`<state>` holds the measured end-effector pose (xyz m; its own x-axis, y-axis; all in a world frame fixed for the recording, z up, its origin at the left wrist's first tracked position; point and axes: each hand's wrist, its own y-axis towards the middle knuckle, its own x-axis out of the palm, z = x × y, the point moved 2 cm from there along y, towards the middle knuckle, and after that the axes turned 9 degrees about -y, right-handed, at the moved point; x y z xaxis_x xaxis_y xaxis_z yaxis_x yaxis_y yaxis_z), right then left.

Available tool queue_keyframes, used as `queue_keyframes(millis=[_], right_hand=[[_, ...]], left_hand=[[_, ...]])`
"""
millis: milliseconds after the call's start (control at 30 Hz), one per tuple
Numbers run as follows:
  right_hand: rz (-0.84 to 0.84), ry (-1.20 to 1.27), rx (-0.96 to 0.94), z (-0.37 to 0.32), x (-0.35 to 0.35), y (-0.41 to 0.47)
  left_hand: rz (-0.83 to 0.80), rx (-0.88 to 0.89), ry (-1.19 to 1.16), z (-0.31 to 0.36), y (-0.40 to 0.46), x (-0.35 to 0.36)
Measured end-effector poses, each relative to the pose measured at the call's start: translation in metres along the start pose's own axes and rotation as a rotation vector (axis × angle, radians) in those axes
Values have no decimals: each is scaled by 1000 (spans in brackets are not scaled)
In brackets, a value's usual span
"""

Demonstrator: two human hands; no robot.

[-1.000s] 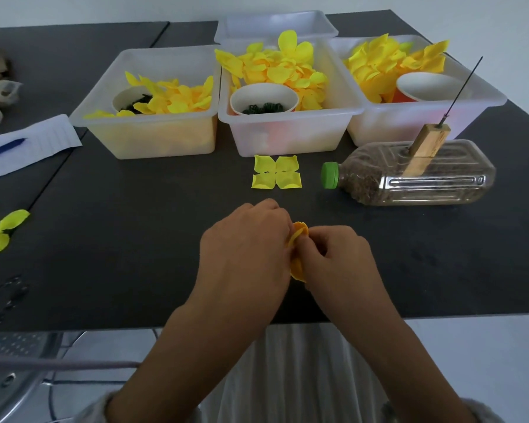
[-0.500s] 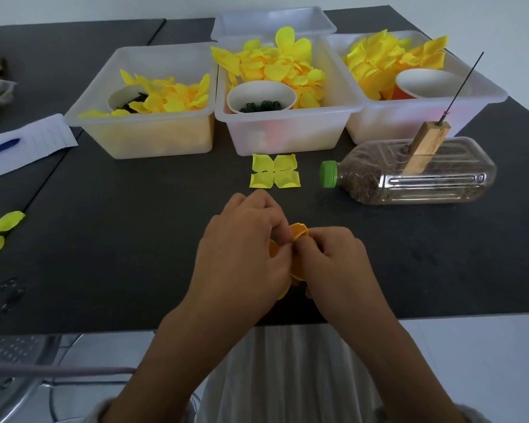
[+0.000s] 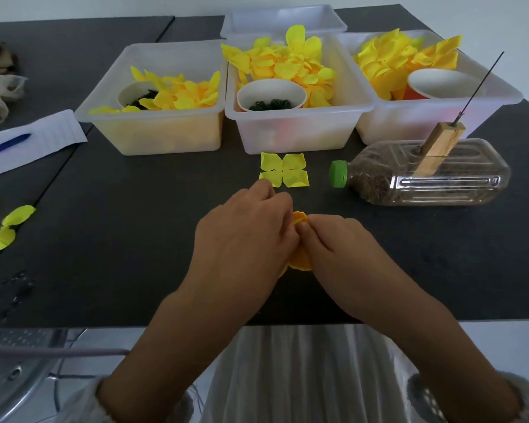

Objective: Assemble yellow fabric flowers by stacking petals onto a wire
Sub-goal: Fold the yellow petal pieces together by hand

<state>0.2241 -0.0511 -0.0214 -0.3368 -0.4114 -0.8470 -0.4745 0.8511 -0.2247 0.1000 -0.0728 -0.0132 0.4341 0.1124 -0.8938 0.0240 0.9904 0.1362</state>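
Observation:
My left hand (image 3: 245, 236) and my right hand (image 3: 342, 251) meet over the near middle of the dark table, both pinching an orange-yellow petal piece (image 3: 300, 261) that is mostly hidden between them. A flat four-lobed yellow petal (image 3: 284, 174) lies on the table just beyond my left fingertips. To the right a thin dark wire (image 3: 477, 83) stands tilted in a wooden block (image 3: 439, 146), which is stuck in a lying plastic bottle (image 3: 434, 178) with a green cap.
Three translucent bins (image 3: 165, 138) (image 3: 297, 129) (image 3: 422, 117) of yellow petals line the far side, each holding a paper cup. An empty bin (image 3: 283, 21) sits behind. Loose petals (image 3: 9, 227) and a paper with a blue pen (image 3: 28, 141) lie left.
My left hand's fingers have stretched forward towards the flat petal while both hands keep working the orange-yellow piece; the view shifted slightly.

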Motion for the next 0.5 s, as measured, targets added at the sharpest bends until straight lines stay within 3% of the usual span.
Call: queue_keyframes(millis=[167,333,500], right_hand=[[-47,-152,98,-3,-2,6],[56,8,193,1,1,6],[244,235,211,5,10,5]], left_hand=[[45,194,213,-2,10,5],[173,324,173,-2,6,6],[332,312,160,-2,2,8]])
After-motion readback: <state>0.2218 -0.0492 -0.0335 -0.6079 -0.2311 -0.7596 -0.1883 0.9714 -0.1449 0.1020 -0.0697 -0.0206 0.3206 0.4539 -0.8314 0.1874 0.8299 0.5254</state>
